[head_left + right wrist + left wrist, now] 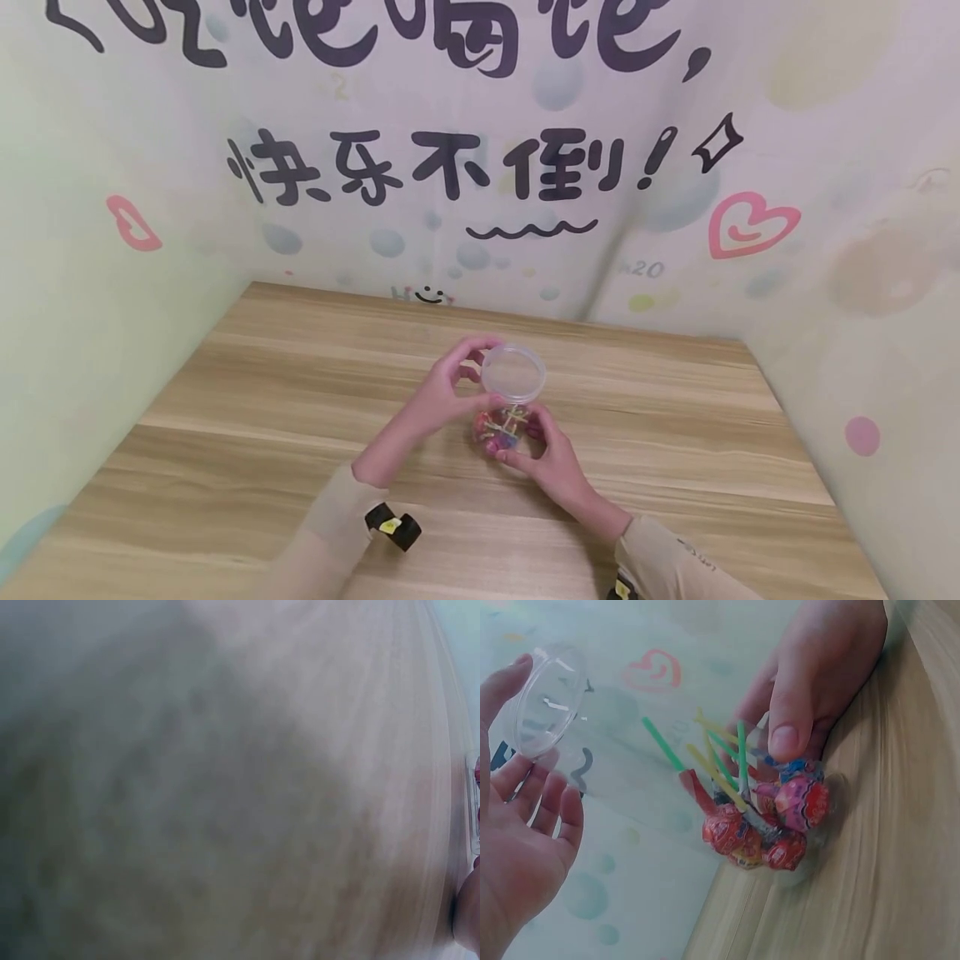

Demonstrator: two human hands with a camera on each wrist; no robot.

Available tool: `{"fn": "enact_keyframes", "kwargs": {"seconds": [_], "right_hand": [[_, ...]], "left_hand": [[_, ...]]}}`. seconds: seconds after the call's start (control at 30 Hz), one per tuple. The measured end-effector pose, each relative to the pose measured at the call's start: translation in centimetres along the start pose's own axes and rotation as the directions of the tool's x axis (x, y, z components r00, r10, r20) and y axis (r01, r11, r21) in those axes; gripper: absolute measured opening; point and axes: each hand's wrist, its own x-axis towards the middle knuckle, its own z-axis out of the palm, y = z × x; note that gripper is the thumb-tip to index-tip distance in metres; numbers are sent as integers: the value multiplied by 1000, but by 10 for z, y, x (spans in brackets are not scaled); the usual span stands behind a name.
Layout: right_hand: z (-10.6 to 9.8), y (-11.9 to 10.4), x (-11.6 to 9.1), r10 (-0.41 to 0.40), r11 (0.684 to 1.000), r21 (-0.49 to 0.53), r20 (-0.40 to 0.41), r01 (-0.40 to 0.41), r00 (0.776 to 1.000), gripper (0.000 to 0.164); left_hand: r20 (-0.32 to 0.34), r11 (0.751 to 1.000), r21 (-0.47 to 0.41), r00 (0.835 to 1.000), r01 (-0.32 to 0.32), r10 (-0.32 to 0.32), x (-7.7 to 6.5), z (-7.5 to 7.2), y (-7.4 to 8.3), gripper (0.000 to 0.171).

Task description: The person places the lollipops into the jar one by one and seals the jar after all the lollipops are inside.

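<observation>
A clear plastic jar (495, 435) of wrapped lollipops (731, 829) stands on the wooden table, its see-through wall hard to make out. My right hand (558, 467) grips it low on the right side, thumb in front. Above the lollipops is a round transparent lid (513, 373), pinched at its edge between the thumb and fingers of my left hand (446, 392). Whether the lid touches the jar's rim I cannot tell. Green and yellow sticks point upward from red and pink wrappers. The right wrist view is mostly blurred, with a sliver of jar (475, 802) at its edge.
The wood-grain table (300, 375) meets a pale wall (360, 250) with dark lettering and pink hearts at the back. Side walls close in on the left and right. Each sleeved wrist carries a black strap (393, 527).
</observation>
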Motion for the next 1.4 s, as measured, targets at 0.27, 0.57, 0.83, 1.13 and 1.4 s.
{"fn": "enact_keyframes", "kwargs": {"seconds": [0.27, 0.57, 0.83, 1.13, 1.4], "right_hand": [[0, 3, 1, 0, 1000, -5, 6, 0, 1000, 72], [-1, -23, -5, 16, 1000, -9, 3, -16, 1000, 72], [-2, -34, -8, 30, 1000, -4, 5, -30, 1000, 70], [2, -3, 0, 20, 1000, 1, -2, -20, 1000, 75], [0, -2, 1, 10, 1000, -21, 14, -9, 1000, 74]], "left_hand": [[123, 998, -52, 992, -26, 32, 9, -13, -3, 74], [299, 999, -42, 954, -14, 26, 23, -28, -5, 71], [287, 999, -22, 957, -30, 35, 20, -27, -2, 76], [5, 998, 49, 1000, -28, 27, 3, -8, 3, 78], [-35, 998, 59, 999, -28, 30, 3, -3, 1, 69]]}}
